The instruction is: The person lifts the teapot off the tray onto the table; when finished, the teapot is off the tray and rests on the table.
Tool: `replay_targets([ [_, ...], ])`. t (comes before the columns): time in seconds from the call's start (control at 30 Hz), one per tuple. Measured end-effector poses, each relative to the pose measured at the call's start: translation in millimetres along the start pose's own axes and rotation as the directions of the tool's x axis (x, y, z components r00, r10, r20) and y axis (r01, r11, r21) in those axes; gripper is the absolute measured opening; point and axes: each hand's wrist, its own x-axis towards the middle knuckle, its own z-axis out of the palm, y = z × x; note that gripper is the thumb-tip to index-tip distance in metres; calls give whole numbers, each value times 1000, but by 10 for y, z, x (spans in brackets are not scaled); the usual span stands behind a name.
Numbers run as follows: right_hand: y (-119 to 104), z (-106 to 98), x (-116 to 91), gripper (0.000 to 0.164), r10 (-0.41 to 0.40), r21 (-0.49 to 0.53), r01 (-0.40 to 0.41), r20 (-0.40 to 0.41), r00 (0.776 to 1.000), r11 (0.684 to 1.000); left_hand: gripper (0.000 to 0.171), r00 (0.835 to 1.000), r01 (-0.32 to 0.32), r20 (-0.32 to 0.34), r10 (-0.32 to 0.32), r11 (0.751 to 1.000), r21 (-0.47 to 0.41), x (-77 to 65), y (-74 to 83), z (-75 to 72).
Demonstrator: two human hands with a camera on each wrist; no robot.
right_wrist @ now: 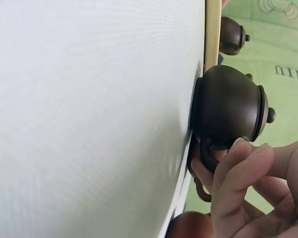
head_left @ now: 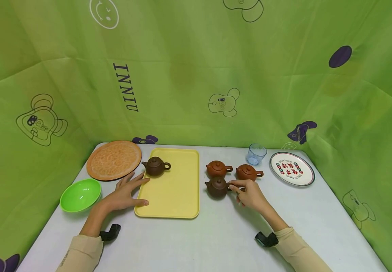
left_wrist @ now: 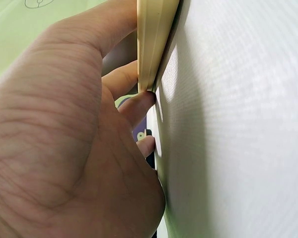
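Note:
My right hand (head_left: 249,194) pinches the handle of a dark brown teapot (head_left: 217,188), which stands on the white table in the head view. In the right wrist view that teapot (right_wrist: 231,103) sits upright with its base at the table surface. Over the left edge of the yellow tray (head_left: 175,194) rests my left hand (head_left: 123,195), fingers spread, thumb and fingertips on the rim. A second dark brown teapot (head_left: 155,166) stands at the tray's upper left, just beyond those fingers. Two reddish-brown teapots, one (head_left: 217,169) behind the gripped one and another (head_left: 247,172) to its right, stand close by.
A blue glass (head_left: 256,154) and a white plate (head_left: 292,169) with red lettering are at the back right. On the left lie a round orange-brown mat (head_left: 114,160) and a bright green bowl (head_left: 80,195). Green cloth (head_left: 182,94) hangs around the table.

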Motion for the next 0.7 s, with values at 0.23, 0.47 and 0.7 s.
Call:
replay_targets([
  [0.23,-4,4,-5,26,-21,-11,21,-11,1000,1000,89,1000,8,4,-8,1000,-4,-5,-7,0],
  [0.47,-17,-19,10,31,-67,6,67,-51,996,998,89,1000,10,1,-10,1000,1,-11,-10,-8],
  [0.7,-108,-56,8,30,-87,28,90,-85,993,996,89,1000,3,-5,-3,1000,3,-15,-25,6],
])
